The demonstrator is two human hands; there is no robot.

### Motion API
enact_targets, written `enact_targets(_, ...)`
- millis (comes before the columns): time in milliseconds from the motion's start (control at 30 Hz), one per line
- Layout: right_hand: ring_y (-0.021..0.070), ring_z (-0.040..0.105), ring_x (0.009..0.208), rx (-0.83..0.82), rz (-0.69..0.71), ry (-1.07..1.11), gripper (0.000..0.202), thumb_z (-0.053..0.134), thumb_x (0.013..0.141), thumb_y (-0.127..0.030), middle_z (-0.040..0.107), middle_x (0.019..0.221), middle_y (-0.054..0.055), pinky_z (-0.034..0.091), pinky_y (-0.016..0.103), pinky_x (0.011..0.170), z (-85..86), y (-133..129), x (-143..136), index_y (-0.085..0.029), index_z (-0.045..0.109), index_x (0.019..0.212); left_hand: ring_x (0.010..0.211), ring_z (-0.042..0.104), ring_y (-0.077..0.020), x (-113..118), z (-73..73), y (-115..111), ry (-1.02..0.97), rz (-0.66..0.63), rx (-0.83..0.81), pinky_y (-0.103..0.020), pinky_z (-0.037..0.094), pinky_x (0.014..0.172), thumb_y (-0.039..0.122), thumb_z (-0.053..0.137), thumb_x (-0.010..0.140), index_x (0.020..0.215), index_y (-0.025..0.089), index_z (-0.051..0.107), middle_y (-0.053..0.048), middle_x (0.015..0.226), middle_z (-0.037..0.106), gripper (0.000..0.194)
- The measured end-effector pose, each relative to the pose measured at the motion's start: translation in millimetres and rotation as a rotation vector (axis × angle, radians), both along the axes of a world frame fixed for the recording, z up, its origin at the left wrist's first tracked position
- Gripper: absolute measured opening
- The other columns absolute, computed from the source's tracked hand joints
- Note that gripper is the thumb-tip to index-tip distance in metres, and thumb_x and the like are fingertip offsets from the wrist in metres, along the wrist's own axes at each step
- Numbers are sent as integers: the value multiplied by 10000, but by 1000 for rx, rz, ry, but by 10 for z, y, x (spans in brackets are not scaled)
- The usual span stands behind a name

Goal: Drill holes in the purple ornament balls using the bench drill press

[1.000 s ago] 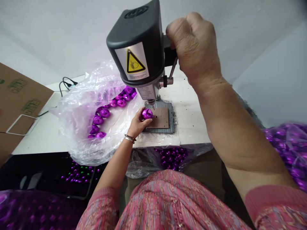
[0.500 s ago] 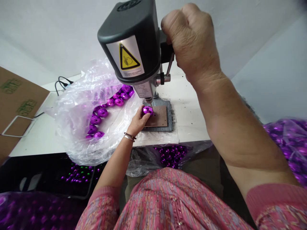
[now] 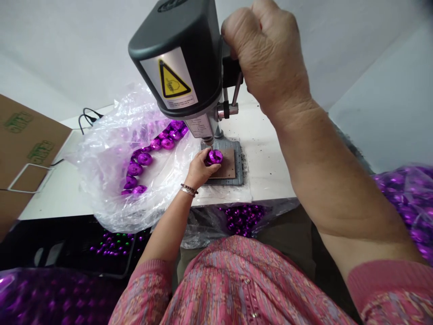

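My left hand point(image 3: 200, 169) is closed around a shiny purple faceted ball point(image 3: 215, 156), fingers and thumb at its left side. The ball is over the brown board point(image 3: 227, 167) on the grey base point(image 3: 238, 155) of a black bench drill press point(image 3: 179, 54). Just above the ball is the chuck point(image 3: 209, 141); whether the bit touches the ball I cannot tell. High on the right, my right hand point(image 3: 269, 49) is wrapped around the drill press lever point(image 3: 238, 88), whose grip is mostly hidden by the fingers.
Left of the drill, a clear plastic bag point(image 3: 111, 180) lies open with several purple balls point(image 3: 145, 159) in it. A cardboard box point(image 3: 30, 140) stands at the left. Another bag of purple balls point(image 3: 406, 194) is at the right. Dark shavings dot the white table point(image 3: 270, 180).
My left hand has moved slightly right with the purple ball, which is turned so that a dark opening shows. My right hand stays on the lever, a little further left in view.
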State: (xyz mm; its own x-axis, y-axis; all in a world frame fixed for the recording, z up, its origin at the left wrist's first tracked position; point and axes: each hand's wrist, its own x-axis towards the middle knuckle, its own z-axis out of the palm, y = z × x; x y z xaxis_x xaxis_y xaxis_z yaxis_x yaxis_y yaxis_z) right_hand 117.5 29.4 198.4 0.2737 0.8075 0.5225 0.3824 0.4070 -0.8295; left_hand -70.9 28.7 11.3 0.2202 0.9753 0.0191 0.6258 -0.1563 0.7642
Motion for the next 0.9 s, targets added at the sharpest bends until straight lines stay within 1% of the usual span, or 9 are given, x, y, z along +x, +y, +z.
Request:
enact_targets(133, 27, 329, 678, 22, 8, 19, 277, 476, 949, -259, 356, 667, -47, 279, 205, 681, -8, 5, -6, -149, 386, 712, 1235, 584, -273, 38, -28, 21, -74, -41, -22, -402, 434, 1123, 167, 828, 604, 1268, 163, 660, -109, 1296, 647, 685)
enact_targets(267, 25, 269, 675, 31, -27, 3, 328, 490, 931, -230, 273, 675, -41, 265, 209, 674, -37, -47, -16, -172, 289, 678, 1190, 613, -255, 21, -72, 2, -188, -16, -111, -392, 459, 1092, 164, 829, 601, 1302, 191, 652, -65, 1233, 693, 724)
enact_targets(367, 28, 242, 665, 114, -15, -43, 331, 499, 908, -232, 246, 672, -42, 273, 214, 683, -108, -143, -11, -181, 262, 682, 1185, 624, -244, 12, -111, -23, -184, -2, -126, -381, 456, 1090, 181, 825, 620, 1350, 203, 625, -50, 1254, 700, 757)
enact_targets(433, 31, 250, 653, 166, 1, -88, 284, 498, 889, -265, 268, 672, -40, 281, 216, 676, -177, -233, -9, -178, 297, 708, 1190, 628, -248, 15, -128, -35, -160, 1, -122, -377, 458, 1085, 196, 823, 631, 1378, 196, 603, -54, 1282, 695, 779)
enact_targets(500, 33, 269, 639, 171, 0, -137, 235, 498, 866, -296, 300, 678, -35, 288, 218, 661, -251, -338, -15, -175, 341, 738, 1185, 633, -254, 19, -138, -42, -138, -5, -112, -377, 463, 1079, 211, 819, 643, 1385, 186, 596, -57, 1279, 699, 775)
enact_targets(600, 36, 301, 619, 123, -71, -211, 209, 517, 832, -321, 354, 668, -32, 308, 221, 655, -352, -508, -45, -173, 396, 746, 1159, 644, -254, 18, -151, -47, -110, -19, -79, -373, 468, 1071, 232, 813, 660, 1357, 188, 616, -44, 1230, 718, 726)
enact_targets(700, 51, 330, 602, 95, -145, -313, 168, 516, 811, -302, 408, 647, -30, 341, 233, 658, -421, -646, -78, -183, 423, 736, 1129, 654, -250, 9, -168, -46, -98, -36, -53, -364, 479, 1053, 242, 806, 666, 1324, 200, 635, -25, 1171, 732, 681)
enact_targets(767, 65, 350, 589, 92, -166, -386, 135, 492, 815, -292, 418, 631, -26, 355, 239, 646, -457, -700, -87, -196, 432, 741, 1117, 657, -249, 4, -178, -43, -99, -46, -50, -362, 483, 1045, 250, 800, 673, 1308, 202, 643, -22, 1146, 735, 657)
enact_targets(900, 88, 421, 596, 111, -204, -506, 143, 435, 860, -321, 451, 636, -7, 377, 248, 622, -573, -727, -65, -216, 476, 773, 1125, 654, -252, 2, -183, -44, -117, -52, -42, -366, 479, 1046, 243, 794, 675, 1334, 181, 626, -50, 1206, 719, 683)
